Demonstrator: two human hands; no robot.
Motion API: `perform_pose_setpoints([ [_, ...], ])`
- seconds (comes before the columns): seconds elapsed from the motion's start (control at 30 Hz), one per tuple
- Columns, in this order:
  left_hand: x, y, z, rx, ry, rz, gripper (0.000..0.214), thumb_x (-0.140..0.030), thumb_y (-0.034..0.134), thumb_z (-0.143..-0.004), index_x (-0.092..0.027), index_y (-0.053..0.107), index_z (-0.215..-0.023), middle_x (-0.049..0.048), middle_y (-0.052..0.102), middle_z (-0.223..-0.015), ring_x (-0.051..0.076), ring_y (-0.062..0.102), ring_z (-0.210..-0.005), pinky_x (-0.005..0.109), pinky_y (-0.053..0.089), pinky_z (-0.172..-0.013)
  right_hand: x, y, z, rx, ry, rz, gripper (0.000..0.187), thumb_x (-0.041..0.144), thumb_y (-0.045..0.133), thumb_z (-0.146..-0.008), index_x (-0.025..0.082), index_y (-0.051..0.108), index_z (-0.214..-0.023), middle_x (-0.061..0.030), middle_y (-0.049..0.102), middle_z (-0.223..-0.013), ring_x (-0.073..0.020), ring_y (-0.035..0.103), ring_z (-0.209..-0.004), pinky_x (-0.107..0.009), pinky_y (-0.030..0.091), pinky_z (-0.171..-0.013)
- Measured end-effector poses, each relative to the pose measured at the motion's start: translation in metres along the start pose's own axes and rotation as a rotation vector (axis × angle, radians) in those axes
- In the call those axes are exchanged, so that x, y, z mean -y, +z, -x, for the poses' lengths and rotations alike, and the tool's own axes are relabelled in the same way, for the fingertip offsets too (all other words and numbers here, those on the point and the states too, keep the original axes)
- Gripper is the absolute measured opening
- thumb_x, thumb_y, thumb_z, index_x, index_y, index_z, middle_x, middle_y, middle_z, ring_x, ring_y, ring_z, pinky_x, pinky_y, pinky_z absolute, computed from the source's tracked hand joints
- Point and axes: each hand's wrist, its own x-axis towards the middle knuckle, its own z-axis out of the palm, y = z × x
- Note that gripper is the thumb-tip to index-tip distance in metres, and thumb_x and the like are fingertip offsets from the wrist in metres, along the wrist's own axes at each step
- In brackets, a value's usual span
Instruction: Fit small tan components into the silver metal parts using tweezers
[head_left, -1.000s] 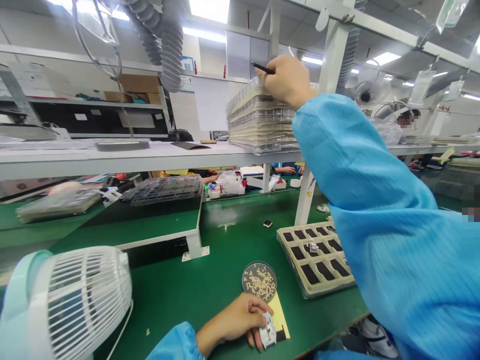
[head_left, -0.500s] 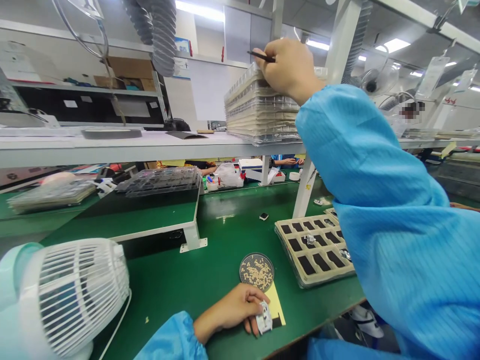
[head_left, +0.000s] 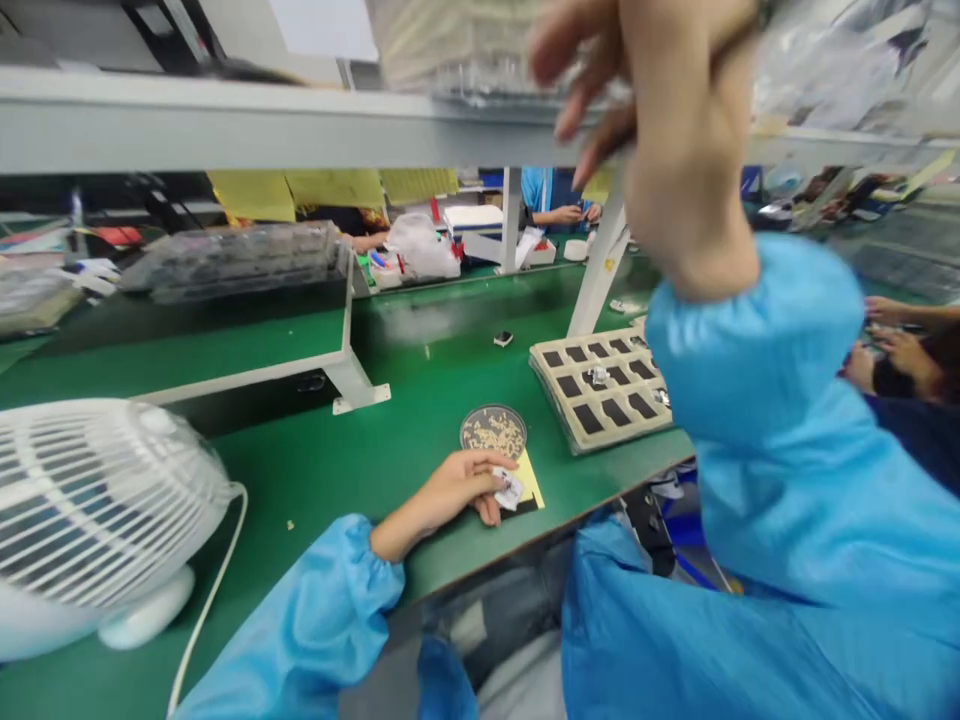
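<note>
right hand (head_left: 679, 145) raised, blurred, some fingers apart, grip cannot be told | left hand (head_left: 452, 487) pinches white part (head_left: 509, 489) over yellow paper (head_left: 532, 481) | round dish (head_left: 486, 411) of tan bits (head_left: 495, 436) just beyond | compartmented tray (head_left: 616, 433) rightward | black-and-white piece (head_left: 503, 339) farther back

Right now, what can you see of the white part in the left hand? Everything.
The white part is small and flattish, with dark marks or openings on its face; it looks like plastic, but blur hides finer detail. The left hand holds it, the thumb over its left side. It sits near the front edge of the green table, over the yellow paper; whether it touches the paper, I can't tell.
</note>
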Motion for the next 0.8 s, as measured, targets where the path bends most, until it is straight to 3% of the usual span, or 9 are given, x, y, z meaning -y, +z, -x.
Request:
perform_pose_setpoints([
  [0.07, -0.004, 0.004, 0.002, -0.079, 0.049, 0.097, 0.052, -0.047, 0.088, -0.075, -0.012, 0.064, -0.106, 0.0049, 0.073, -0.066, 0.016, 0.069, -0.048, 0.020, 0.055, -0.047, -0.008, -0.004, 0.089, 0.086, -0.028, 0.024, 0.074, 0.075, 0.031, -0.105, 0.019, 0.077, -0.093, -0.0023, 0.069, -0.097, -0.0166, 0.065, -0.088, -0.033, 0.058, -0.087],
  [0.1, -0.004, 0.006, 0.002, -0.124, 0.074, 0.138, 0.049, -0.046, 0.087, -0.076, -0.013, 0.063, -0.103, 0.0040, 0.073, -0.067, 0.015, 0.068, -0.048, 0.021, 0.055, -0.046, -0.015, -0.006, 0.131, 0.135, 0.070, 0.003, 0.078, 0.079, 0.030, -0.103, 0.021, 0.077, -0.082, -0.0030, 0.067, -0.084, -0.0164, 0.062, -0.078, -0.033, 0.057, -0.078],
  [0.13, -0.005, 0.007, 0.001, -0.172, 0.096, 0.165, 0.047, -0.045, 0.087, -0.077, -0.014, 0.062, -0.101, 0.0036, 0.073, -0.069, 0.014, 0.068, -0.049, 0.021, 0.056, -0.047, -0.025, -0.007, 0.171, 0.185, 0.292, -0.049, 0.082, 0.078, 0.023, -0.104, 0.023, 0.075, -0.073, -0.0029, 0.062, -0.070, -0.0151, 0.056, -0.064, -0.032, 0.053, -0.065],
  [0.2, -0.004, 0.006, -0.001, -0.258, 0.122, 0.173, 0.045, -0.043, 0.088, -0.077, -0.014, 0.062, -0.099, 0.0040, 0.074, -0.073, 0.014, 0.070, -0.052, 0.020, 0.057, -0.048, -0.044, -0.006, 0.237, 0.104, 0.696, -0.229, 0.088, 0.081, 0.016, -0.101, 0.023, 0.070, -0.063, 0.0000, 0.045, -0.045, -0.0133, 0.042, -0.040, -0.029, 0.037, -0.041],
  [0.3, -0.001, 0.003, -0.006, -0.357, 0.140, 0.151, 0.045, -0.043, 0.088, -0.076, -0.013, 0.064, -0.099, 0.0052, 0.075, -0.077, 0.015, 0.073, -0.057, 0.018, 0.055, -0.047, -0.058, 0.010, 0.301, -0.083, 0.924, -0.444, 0.068, 0.078, 0.046, -0.098, 0.022, 0.069, -0.066, 0.0017, 0.048, -0.043, -0.0130, 0.046, -0.037, -0.027, 0.038, -0.037],
  [0.37, 0.000, 0.002, -0.009, -0.390, 0.146, 0.145, 0.044, -0.045, 0.086, -0.079, -0.012, 0.067, -0.101, 0.0066, 0.076, -0.081, 0.016, 0.075, -0.060, 0.018, 0.055, -0.048, -0.054, 0.024, 0.321, -0.104, 0.970, -0.483, 0.037, 0.059, 0.076, -0.090, 0.023, 0.075, -0.081, 0.0014, 0.062, -0.056, -0.0123, 0.052, -0.041, -0.026, 0.043, -0.037],
  [0.43, 0.001, 0.001, -0.010, -0.394, 0.146, 0.151, 0.042, -0.044, 0.083, -0.082, -0.011, 0.070, -0.106, 0.0086, 0.077, -0.087, 0.017, 0.076, -0.063, 0.020, 0.057, -0.050, -0.048, 0.037, 0.329, -0.058, 0.965, -0.495, 0.021, 0.042, 0.085, -0.086, 0.027, 0.080, -0.099, -0.0006, 0.073, -0.075, -0.0134, 0.061, -0.051, -0.026, 0.050, -0.041],
  [0.63, 0.002, 0.002, -0.009, -0.370, 0.158, 0.146, 0.043, -0.031, 0.081, -0.080, -0.009, 0.069, -0.115, 0.0097, 0.078, -0.089, 0.019, 0.077, -0.068, 0.023, 0.060, -0.059, -0.047, 0.051, 0.332, -0.039, 0.725, -0.400, 0.015, 0.030, 0.076, -0.095, 0.032, 0.084, -0.108, -0.0046, 0.071, -0.106, -0.0118, 0.065, -0.067, -0.027, 0.053, -0.050],
  [0.8, 0.001, 0.004, -0.008, -0.365, 0.194, 0.097, 0.042, -0.030, 0.080, -0.081, -0.009, 0.068, -0.115, 0.0082, 0.076, -0.085, 0.018, 0.076, -0.067, 0.021, 0.054, -0.054, -0.049, 0.053, 0.335, -0.067, 0.855, -0.473, 0.015, 0.033, 0.085, -0.087, 0.027, 0.078, -0.099, -0.0050, 0.076, -0.104, -0.0165, 0.071, -0.077, -0.026, 0.057, -0.052],
])
